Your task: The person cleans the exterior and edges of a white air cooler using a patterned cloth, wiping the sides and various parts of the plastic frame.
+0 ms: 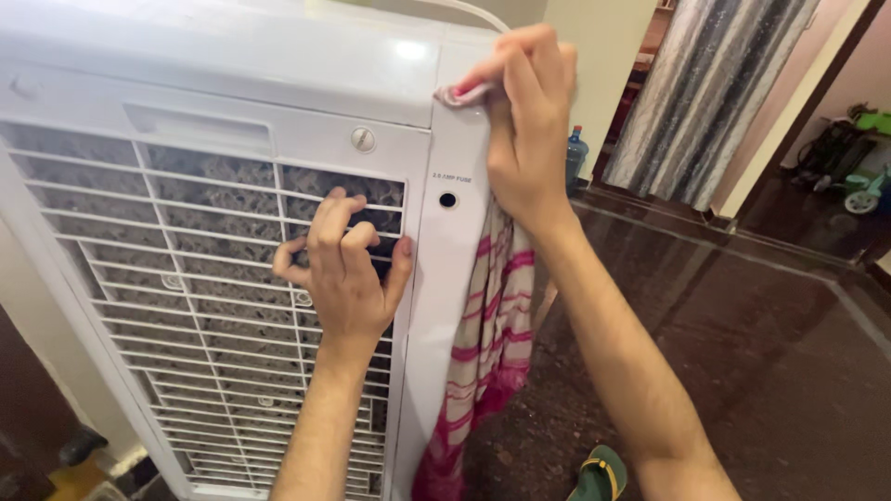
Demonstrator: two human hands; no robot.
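Gripping one cloth point(487, 315), two hands point(345, 269) touch one cooler point(232, 65).

left hand point(343, 269): fingers curled, arm raised | right hand point(524, 125): pinch grip, arm extended

Striped curtain point(710, 88), blue water bottle point(576, 153) — green sandal point(599, 473)
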